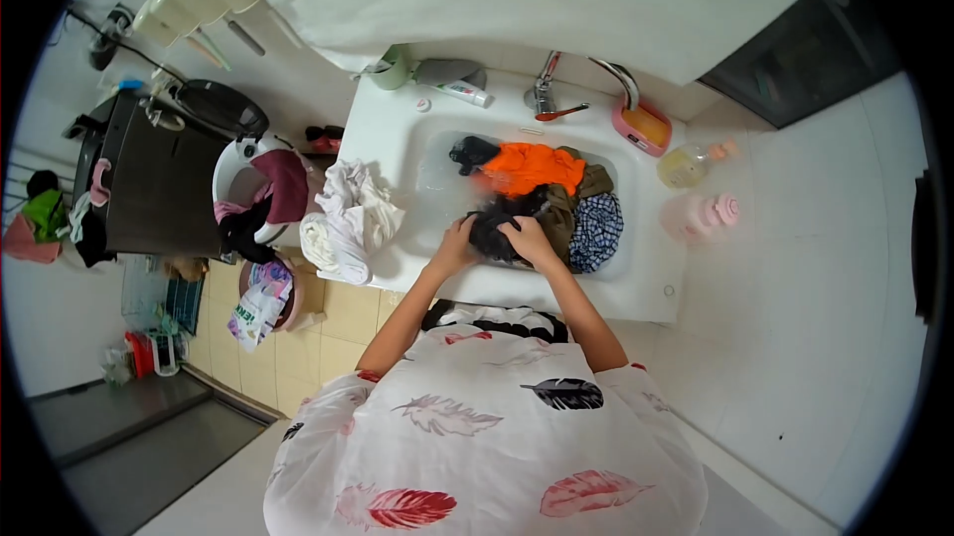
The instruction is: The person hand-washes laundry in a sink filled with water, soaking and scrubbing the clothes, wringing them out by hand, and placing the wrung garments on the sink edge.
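Observation:
My left hand (455,246) and my right hand (531,241) are both closed on a dark wet garment (492,236) at the front of a white sink (397,149). Their fingers are partly hidden in its folds. Just beyond it, an orange garment (537,168) lies in cloudy water (437,183). Beside my right hand are an olive-brown garment (558,223) and a blue-and-white checked cloth (598,231). A small black cloth (473,153) is at the far side of the basin.
White clothes (350,218) are heaped on the sink's left edge. A chrome faucet (544,94), a toothpaste tube (465,92), a pink soap dish (641,129), a pump bottle (686,166) and a pink bottle (701,213) surround the basin. A bucket (231,173) with clothes stands at left.

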A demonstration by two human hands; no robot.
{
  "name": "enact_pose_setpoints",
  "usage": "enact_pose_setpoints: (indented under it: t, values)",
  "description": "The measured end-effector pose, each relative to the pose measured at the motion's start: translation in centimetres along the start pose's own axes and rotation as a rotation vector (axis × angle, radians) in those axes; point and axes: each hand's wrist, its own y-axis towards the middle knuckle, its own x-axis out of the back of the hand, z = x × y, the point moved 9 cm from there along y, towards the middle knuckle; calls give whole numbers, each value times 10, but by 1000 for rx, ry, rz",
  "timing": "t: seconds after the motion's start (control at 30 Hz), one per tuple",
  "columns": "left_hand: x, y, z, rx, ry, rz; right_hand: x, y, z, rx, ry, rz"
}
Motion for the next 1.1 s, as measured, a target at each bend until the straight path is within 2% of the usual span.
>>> enact_pose_setpoints:
  t: [0.17, 0.23, 0.33, 0.37, 0.47, 0.57, 0.67, 0.73, 0.8, 0.83, 0.93, 1.07, 1.1]
  values:
    - [20, 16, -34, -159, -211, -186, 18, -28, 78, 176, -34, -51]
    - [30, 27, -31, 33, -406, -83, 23, -29, 96, 219, -8, -66]
    - [62, 32, -44, 19, -477, -175, 30, -37, 142, 288, -2, -61]
    - [78, 31, -60, -110, -532, -270, 30, -40, 158, 306, 22, -42]
    - [107, 28, -71, -33, -657, -278, 31, -39, 188, 360, 40, 9]
    - [150, 18, -106, -10, -608, -328, 35, -41, 220, 416, 52, 42]
    - [162, 15, -104, -13, -549, -366, 44, -40, 236, 457, 39, 84]
    - [163, 13, -103, 58, -494, -323, 50, -27, 221, 449, 4, 72]
    - [158, 13, -91, 52, -434, -303, 53, -13, 199, 440, -172, 53]
    - [152, 14, -85, 43, -375, -279, 53, -7, 182, 346, -225, 64]
    - [134, 14, -64, 103, -292, -229, 53, 11, 137, 313, -110, 16]
    - [107, 15, -26, 250, -172, -236, 44, 31, 76, 235, -111, 34]
    - [96, 16, -14, 251, -171, -232, 49, 27, 78, 316, -174, -90]
